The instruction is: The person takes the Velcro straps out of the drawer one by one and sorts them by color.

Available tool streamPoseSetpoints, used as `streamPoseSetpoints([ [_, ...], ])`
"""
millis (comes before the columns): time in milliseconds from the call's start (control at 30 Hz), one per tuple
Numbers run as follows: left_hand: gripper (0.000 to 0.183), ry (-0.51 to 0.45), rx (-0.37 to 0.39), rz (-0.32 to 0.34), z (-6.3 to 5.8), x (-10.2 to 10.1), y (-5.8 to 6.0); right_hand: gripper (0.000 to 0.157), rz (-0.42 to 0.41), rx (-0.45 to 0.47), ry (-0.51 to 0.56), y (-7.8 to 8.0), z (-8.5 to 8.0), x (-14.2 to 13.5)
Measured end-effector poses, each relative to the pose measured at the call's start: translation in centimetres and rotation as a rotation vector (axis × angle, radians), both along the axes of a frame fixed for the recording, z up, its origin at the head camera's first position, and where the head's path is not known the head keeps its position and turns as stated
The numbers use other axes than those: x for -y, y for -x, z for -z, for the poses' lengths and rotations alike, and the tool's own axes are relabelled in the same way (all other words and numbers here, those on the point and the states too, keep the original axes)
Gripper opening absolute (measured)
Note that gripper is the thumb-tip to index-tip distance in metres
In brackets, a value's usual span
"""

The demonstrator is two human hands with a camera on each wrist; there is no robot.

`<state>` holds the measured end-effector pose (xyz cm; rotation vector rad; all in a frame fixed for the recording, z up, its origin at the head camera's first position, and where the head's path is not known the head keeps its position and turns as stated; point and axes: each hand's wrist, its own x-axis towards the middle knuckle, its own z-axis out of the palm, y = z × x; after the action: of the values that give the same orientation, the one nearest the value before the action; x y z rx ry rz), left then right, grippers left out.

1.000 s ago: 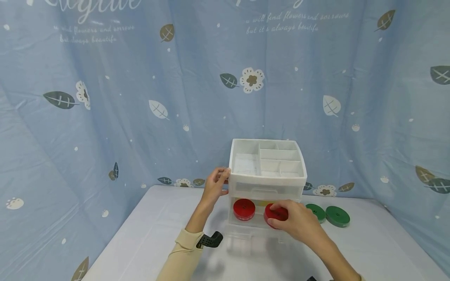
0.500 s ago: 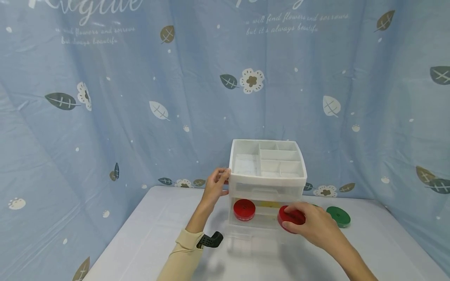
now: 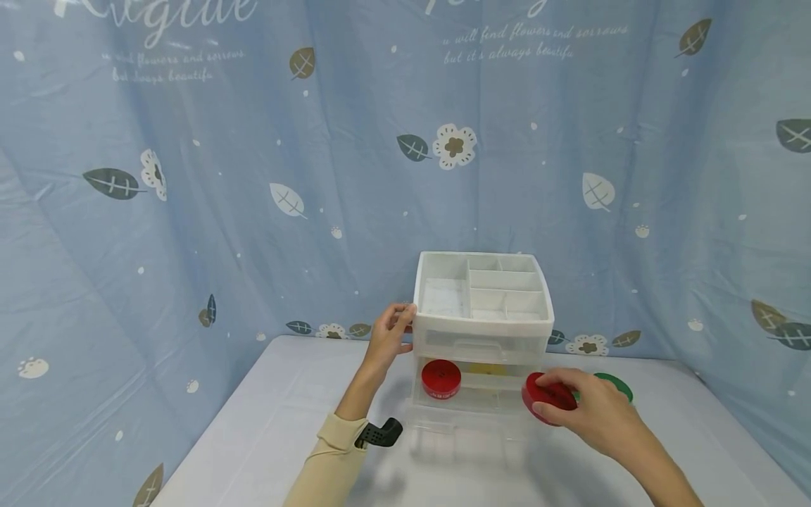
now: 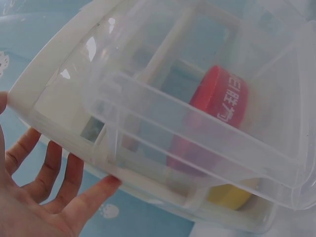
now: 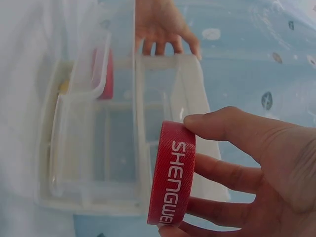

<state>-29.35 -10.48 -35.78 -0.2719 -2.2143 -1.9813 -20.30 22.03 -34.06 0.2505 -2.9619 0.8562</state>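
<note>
My right hand [image 3: 598, 415] pinches a red tape roll [image 5: 173, 173] by its edge, between thumb and fingers. In the right wrist view its side carries white letters. The head view shows that roll just right of a white drawer unit [image 3: 483, 320]. Spread fingers of my left hand [image 3: 386, 334] rest against the unit's left side. Another red tape roll [image 3: 441, 379] sits in the pulled-out clear drawer [image 3: 437, 417], at its left. Deeper inside, a yellow roll [image 4: 231, 195] is partly hidden.
Behind the right hand, a green roll [image 3: 617, 385] lies on the white table [image 3: 304, 415], partly covered. The unit's top tray [image 3: 443, 292] is divided into compartments. A patterned blue curtain [image 3: 355, 176] hangs behind the table.
My right hand has carried the red tape roll out of the drawer and to the right. It now hides more of the green rolls. My left hand stays put.
</note>
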Motion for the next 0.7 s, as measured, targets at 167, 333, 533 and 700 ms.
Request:
streamPoseSetpoints([
  [167,0.036,0.004,0.002,0.0,0.0,0.0,0.0,0.044,0.003,-0.011,-0.004,0.1,0.8,-1.3],
  [333,0.04,0.003,0.0,0.005,0.0,0.0,0.0,0.047,0.01,0.017,0.013,0.3,1.4,-2.6],
  [533,0.035,-0.001,0.003,-0.002,0.0,0.0,0.0,0.05,0.017,0.024,0.002,0.7,2.0,-4.3],
  [700,0.034,-0.005,0.004,-0.011,0.0,-0.1,0.0,0.052,0.032,0.043,-0.002,1.2,2.8,-5.7],
])
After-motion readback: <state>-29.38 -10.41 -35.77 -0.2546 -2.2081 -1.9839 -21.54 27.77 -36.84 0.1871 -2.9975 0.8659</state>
